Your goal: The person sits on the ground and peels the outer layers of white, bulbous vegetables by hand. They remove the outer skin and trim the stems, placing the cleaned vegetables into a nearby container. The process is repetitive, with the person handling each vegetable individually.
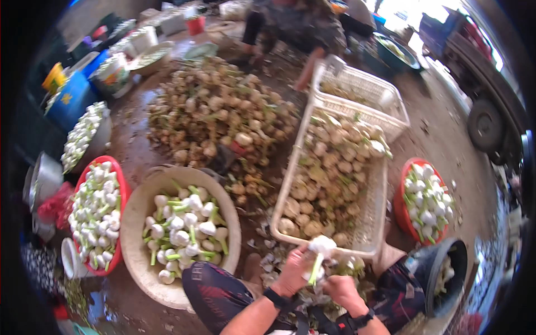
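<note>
The left hand has its fingers pinching a smooth, rounded white garlic bulb, held just beyond the near edge of a white plastic basket, its cut green stalk angling toward the near side. The right hand is just beside it, fingers curled inward; I cannot tell whether they pinch anything. Dark bands circle both wrists.

The basket is a long rectangle with rounded corners and perforated walls, holding rough, tan, soil-dulled bulbs mixed with limp leaves. A second lattice basket adjoins its far end. To the far left, a broad heap of knobbly, dry-skinned brown bulbs spreads over a damp, smooth floor.

Near left, a wide round basin, off-white with a thick rim, contains glossy white bulbs with short green stalks. Left of that is a red tub piled with similar bulbs; another red tub is on the right, also heaped. A dark, smooth-walled bucket is tilted at near right. Thin, papery scraps lie left of the basket's near end.
</note>
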Tool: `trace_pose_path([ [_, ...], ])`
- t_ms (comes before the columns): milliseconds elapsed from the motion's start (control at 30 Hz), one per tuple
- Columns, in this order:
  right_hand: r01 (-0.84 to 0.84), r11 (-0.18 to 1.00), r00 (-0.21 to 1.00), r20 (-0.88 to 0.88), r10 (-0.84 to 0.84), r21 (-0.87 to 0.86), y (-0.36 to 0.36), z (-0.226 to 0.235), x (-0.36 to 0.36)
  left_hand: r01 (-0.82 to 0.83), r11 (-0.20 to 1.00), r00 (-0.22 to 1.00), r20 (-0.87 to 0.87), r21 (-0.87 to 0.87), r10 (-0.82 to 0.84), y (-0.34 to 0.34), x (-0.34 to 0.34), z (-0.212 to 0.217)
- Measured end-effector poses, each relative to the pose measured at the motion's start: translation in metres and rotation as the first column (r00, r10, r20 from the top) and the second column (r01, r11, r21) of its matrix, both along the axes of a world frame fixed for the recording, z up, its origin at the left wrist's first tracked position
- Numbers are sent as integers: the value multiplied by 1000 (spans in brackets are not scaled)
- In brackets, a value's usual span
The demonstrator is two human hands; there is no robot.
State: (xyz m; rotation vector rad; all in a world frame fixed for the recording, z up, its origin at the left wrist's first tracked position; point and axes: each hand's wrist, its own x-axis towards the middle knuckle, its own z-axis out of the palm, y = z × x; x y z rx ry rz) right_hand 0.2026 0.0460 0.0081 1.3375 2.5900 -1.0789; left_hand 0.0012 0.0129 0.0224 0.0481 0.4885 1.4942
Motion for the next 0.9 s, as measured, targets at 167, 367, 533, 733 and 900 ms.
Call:
trace_pose_path([
  [167, 322, 947, 858, -420, -296, -10, 37, 69, -27, -43, 998, 996, -79, 41, 46, 0, 1, 7],
  [367, 77, 978, 927, -375, 1, 193, 51, 95, -53, -49, 997, 914, -405, -54, 23, 0, 13, 0],
  [533, 192, 935, 930, -360, -77, 297, 44, 69, -52, -63, 996, 931, -364, -61, 36, -1, 19, -5],
  [733, 344, 919, 921, -259, -290, 192, 30, 31, -42, -21, 1000, 942, 336, -9, 23, -7, 10, -2],
  [900, -60, 998, 961, 271, 52, 22, 10, 12, -15, -7, 999, 987, 157, -46, 15, -6, 9, -16],
])
